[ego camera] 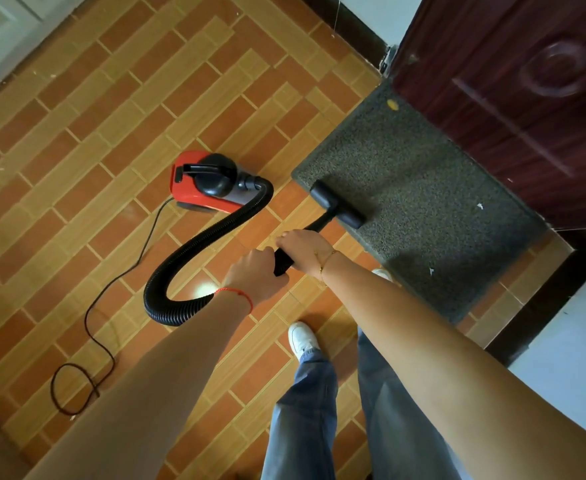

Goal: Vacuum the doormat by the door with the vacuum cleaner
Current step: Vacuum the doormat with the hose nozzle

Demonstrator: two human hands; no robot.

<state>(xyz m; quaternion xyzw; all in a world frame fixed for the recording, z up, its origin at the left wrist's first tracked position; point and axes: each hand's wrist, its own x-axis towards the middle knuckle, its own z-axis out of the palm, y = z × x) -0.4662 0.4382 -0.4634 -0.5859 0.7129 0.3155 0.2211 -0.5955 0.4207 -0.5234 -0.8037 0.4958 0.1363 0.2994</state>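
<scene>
**Both hands on the vac wand, floor head on the mat**

Doormat (pixel 423 209) lies right of center in the frame, dark grey speckled, w/ its long edge tight against the dark red door (pixel 513 98) at upper right. A yellow speck sits near the mat's top corner, and a couple of white bits show on its right part.

Black floor head (pixel 336 204) of the vac rests on the mat's left end, near the edge closest to the tile. The wand (pixel 314 233) runs from it down-left to the hands at frame center.

Right hand (pixel 303 247) wraps the wand from above, fingers curled round it; thin gold bracelet on the wrist. Left hand (pixel 255 275) grips the black handle end just below-left of the right, fingers closed round it; red string at the wrist. The two hands are just beside each other.

Ribbed black hose (pixel 212 244) leaves the handle, loops low left of center, then climbs in an S to the vacuum cleaner body (pixel 201 183), red and black, standing on the tile left of the mat and apart from it. Thin black power cord (pixel 111 289) trails from the body down to a loose coil at lower left.

Floor (pixel 111 133) is orange and tan brick-pattern tile. At bottom center: blue jeans and a white shoe (pixel 302 337); a second shoe tip shows by the mat's near edge, mostly hidden by the right forearm.
</scene>
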